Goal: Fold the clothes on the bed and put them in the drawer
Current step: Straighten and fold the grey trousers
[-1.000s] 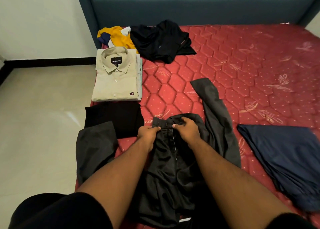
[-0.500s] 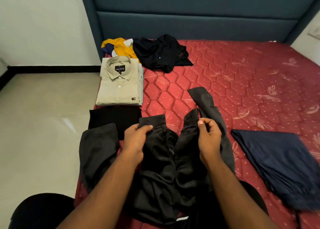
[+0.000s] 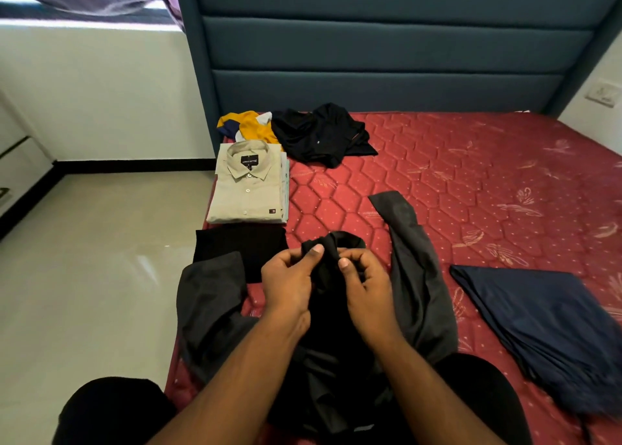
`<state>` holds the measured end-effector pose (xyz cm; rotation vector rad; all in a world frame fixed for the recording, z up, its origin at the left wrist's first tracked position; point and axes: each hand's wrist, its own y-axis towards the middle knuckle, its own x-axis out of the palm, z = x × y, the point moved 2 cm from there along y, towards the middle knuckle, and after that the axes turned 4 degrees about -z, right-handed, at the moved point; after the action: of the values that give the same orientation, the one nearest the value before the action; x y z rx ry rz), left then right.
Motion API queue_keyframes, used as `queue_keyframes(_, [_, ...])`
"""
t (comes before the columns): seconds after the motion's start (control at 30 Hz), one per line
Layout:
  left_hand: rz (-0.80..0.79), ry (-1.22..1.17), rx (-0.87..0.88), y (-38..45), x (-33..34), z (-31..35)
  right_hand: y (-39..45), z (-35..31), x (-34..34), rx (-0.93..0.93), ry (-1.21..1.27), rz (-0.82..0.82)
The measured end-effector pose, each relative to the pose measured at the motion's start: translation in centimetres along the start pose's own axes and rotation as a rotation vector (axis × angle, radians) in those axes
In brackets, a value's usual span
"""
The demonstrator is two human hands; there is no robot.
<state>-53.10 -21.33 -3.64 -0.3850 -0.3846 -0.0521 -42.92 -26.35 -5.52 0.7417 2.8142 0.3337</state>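
Dark shirt (image 3: 417, 276) lies at mattress (image 3: 471, 182) near edge, L sleeve hanging over it; left hand (image 3: 289, 283) & right hand (image 3: 367, 286) both pinch its collar. Bare mattress beyond, w/ folded beige shirt (image 3: 247, 189) just left.

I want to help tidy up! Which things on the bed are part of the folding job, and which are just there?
Part of the job:
dark grey shirt, held at the collar by the left hand and right hand
folded beige shirt
folded black garment
yellow top
black heap
navy cloth

Just there:
red mattress
blue headboard
wall socket
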Motion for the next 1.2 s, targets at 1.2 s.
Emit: queue_keyframes(1.2, [-0.388, 0.6, 0.634, 3.6, 1.8, 38.0, 22.4, -24.3, -8.3, 0.257, -0.079, -0.581])
